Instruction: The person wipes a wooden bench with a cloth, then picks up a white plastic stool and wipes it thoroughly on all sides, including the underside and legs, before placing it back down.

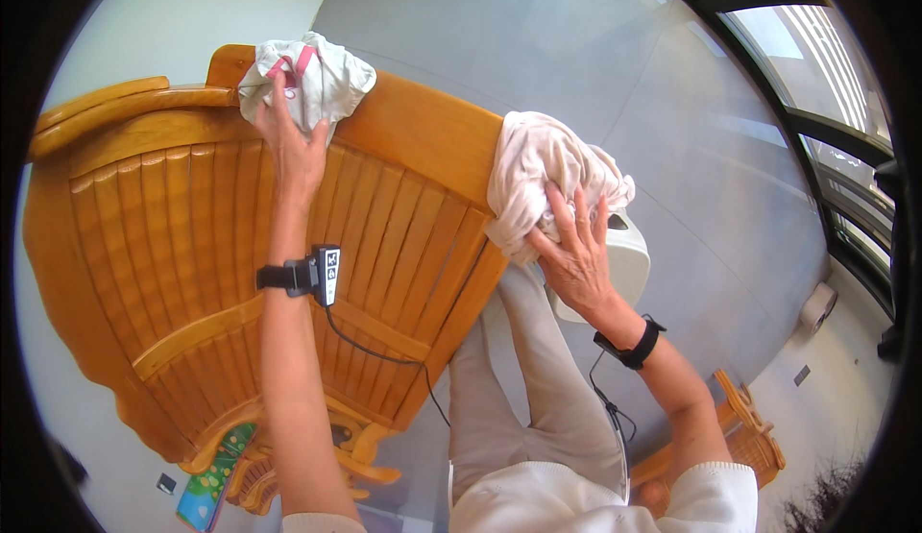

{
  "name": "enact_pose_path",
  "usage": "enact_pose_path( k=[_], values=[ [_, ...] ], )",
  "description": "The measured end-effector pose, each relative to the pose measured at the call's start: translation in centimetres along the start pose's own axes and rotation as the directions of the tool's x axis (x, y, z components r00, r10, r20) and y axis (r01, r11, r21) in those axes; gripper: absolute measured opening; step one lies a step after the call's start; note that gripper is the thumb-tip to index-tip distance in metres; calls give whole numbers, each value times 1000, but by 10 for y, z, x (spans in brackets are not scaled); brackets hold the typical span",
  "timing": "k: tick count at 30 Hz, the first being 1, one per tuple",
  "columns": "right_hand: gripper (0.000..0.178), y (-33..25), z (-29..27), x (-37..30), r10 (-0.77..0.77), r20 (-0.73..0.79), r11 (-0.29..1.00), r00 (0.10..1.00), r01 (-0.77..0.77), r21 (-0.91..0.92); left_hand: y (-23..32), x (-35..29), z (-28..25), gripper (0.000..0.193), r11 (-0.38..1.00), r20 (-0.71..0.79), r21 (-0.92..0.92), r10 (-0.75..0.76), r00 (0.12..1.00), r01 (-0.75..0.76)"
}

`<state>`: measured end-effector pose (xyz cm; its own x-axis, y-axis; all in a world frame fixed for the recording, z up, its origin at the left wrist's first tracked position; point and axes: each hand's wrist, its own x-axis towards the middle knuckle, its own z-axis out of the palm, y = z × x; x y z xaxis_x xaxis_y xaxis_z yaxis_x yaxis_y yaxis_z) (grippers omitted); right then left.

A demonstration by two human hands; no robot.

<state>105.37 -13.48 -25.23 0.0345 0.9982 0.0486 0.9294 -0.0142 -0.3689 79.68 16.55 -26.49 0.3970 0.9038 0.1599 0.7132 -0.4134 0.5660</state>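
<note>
My left hand [293,144] reaches to the far end of the wooden bench, its thumb and fingers around part of a crumpled white garment [336,82] with pink trim. The garment lies bunched over the bench's flat end board. Farther right, my right hand [576,250] lies on a bunched pale pink cloth [547,154] with its fingers spread. That cloth hangs beside the near corner of the board, over a white plastic container or stool [629,264] that it partly hides. Both wrists wear black straps, the left with a small device.
The slatted wooden bench [403,216] fills the left side. Grey floor [711,197] stretches beyond it toward dark-framed windows [816,72]. Thin cables hang from both wrist straps. Another wooden piece of furniture [744,427] stands at lower right, and a colourful mat [216,475] lies at lower left.
</note>
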Motion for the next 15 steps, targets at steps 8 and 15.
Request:
enact_pose_path(
  k=[8,15],
  values=[
    [38,-38,27,66,-7,-151,998,989,-3,-62,31,-117,11,68,975,-152,-34,-223,963,220],
    [51,-49,30,68,381,-471,924,796,-350,156,27,-306,18,53,770,750,-16,-413,517,638]
  ],
)
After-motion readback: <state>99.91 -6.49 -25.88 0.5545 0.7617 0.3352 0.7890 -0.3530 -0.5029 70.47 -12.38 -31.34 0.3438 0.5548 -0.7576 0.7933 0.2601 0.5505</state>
